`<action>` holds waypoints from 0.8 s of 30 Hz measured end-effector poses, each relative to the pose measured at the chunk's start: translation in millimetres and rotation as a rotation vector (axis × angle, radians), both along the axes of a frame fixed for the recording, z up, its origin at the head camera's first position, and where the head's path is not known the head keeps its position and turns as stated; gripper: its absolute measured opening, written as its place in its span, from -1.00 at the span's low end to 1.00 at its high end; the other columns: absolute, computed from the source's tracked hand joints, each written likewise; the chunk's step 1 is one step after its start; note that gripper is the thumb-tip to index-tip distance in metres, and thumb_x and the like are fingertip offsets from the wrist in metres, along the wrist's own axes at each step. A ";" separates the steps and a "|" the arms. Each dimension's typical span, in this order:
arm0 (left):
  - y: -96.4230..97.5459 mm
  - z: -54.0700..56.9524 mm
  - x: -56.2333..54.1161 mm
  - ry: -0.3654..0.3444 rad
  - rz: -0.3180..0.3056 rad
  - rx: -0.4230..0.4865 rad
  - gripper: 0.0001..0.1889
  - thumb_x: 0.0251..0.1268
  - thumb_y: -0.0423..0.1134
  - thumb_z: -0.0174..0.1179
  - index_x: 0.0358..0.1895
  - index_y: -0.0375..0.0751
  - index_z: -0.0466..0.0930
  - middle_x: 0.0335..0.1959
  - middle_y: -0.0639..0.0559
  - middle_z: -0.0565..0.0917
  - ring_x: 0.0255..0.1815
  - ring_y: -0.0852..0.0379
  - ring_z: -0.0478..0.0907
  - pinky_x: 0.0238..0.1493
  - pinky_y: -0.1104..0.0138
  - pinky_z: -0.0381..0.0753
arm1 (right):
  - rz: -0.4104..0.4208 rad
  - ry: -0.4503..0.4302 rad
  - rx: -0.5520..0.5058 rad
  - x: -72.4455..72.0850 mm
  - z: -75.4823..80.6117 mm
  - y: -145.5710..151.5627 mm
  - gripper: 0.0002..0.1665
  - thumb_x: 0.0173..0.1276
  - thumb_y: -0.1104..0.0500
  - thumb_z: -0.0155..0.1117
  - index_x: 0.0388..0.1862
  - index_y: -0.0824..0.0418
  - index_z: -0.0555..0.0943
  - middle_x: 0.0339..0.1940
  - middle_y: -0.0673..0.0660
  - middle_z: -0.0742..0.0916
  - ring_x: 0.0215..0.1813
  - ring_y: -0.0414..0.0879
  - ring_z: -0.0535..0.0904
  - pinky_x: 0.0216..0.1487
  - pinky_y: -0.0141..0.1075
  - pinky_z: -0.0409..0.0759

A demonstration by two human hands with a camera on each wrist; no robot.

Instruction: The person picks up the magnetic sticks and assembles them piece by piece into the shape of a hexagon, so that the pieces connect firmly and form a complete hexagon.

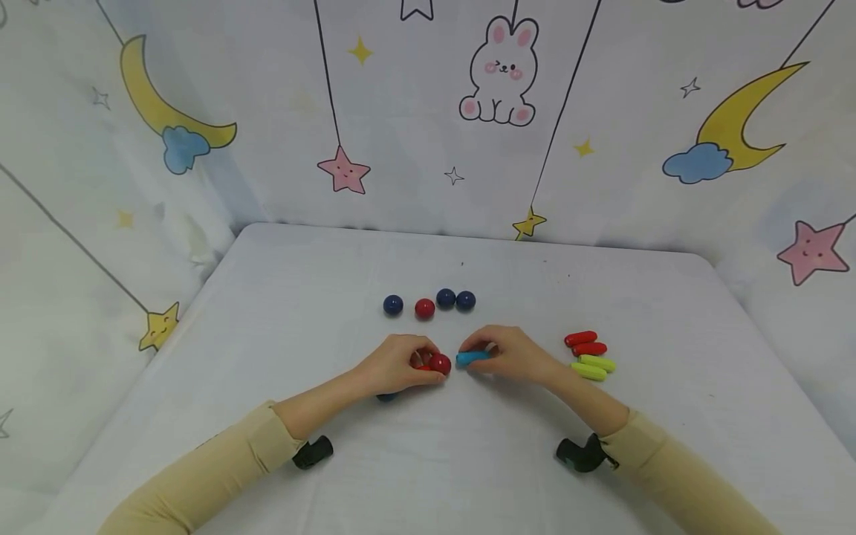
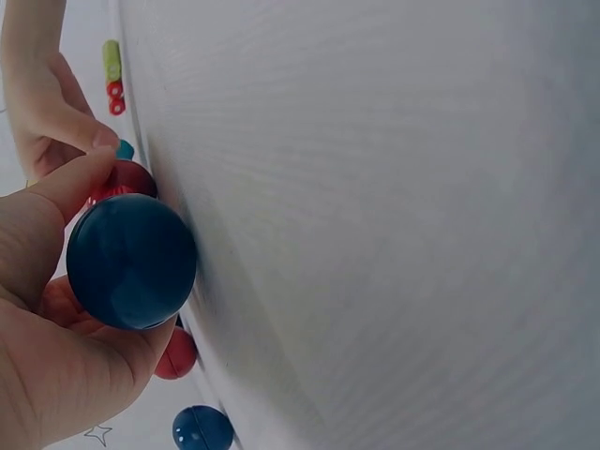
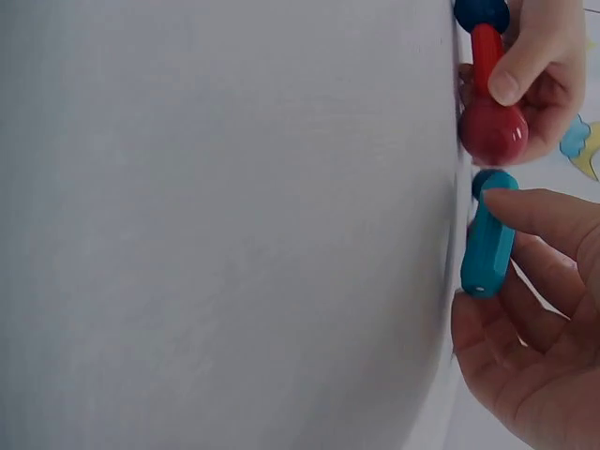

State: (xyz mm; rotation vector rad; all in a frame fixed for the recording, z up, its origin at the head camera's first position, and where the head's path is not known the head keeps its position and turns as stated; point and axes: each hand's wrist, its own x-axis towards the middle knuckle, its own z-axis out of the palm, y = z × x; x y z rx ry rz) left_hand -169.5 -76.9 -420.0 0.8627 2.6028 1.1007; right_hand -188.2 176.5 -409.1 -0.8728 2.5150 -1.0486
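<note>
My left hand [image 1: 400, 364] grips a short red rod [image 3: 485, 54] between thumb and fingers. A red ball [image 1: 440, 363] sits on the rod's right end, and a dark blue ball [image 2: 131, 262] on its other end, close to the tabletop. Facing it, my right hand [image 1: 511, 354] pinches a light blue rod [image 3: 489, 239] lengthwise between thumb and fingers. One end of this rod points at the red ball, with a small gap between them. Part of the red rod is hidden by the left fingers in the head view.
Behind the hands, a blue ball [image 1: 393, 305], a red ball [image 1: 424, 308] and two more blue balls [image 1: 455, 299] lie in a loose row. Right of the right hand lie two red rods [image 1: 585, 343] and two yellow-green rods [image 1: 593, 367]. White cloth [image 1: 428, 461] covers the table.
</note>
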 end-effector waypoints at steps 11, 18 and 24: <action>-4.3 0.9 1.2 -0.006 0.016 -0.006 -0.66 0.15 -0.07 0.41 -0.07 -0.16 0.66 -0.34 0.14 0.61 -0.31 0.17 0.51 -0.28 0.40 0.52 | 0.040 -0.002 -0.016 1.8 1.8 -12.3 -0.72 0.28 0.27 0.38 -0.02 0.20 0.66 -0.10 0.02 0.71 -0.07 -0.09 0.55 0.03 -0.23 0.59; -3.7 10.4 -0.5 0.013 0.012 -0.045 -0.59 0.16 -0.08 0.39 0.00 -0.24 0.63 -0.28 0.09 0.63 -0.29 0.17 0.54 -0.25 0.41 0.54 | 0.031 -0.029 -0.027 2.6 2.1 -12.4 -0.70 0.27 0.29 0.38 -0.01 0.23 0.64 -0.11 0.05 0.69 -0.04 -0.05 0.58 0.05 -0.23 0.59; 10.4 18.4 -4.0 0.034 -0.008 -0.071 -0.71 0.19 -0.10 0.37 -0.14 -0.23 0.68 -0.35 0.10 0.63 -0.39 0.22 0.51 -0.35 0.40 0.51 | 0.022 -0.050 -0.039 1.6 -0.4 -14.5 -0.73 0.26 0.26 0.39 -0.05 0.21 0.63 -0.16 0.03 0.68 -0.07 -0.07 0.58 0.02 -0.26 0.60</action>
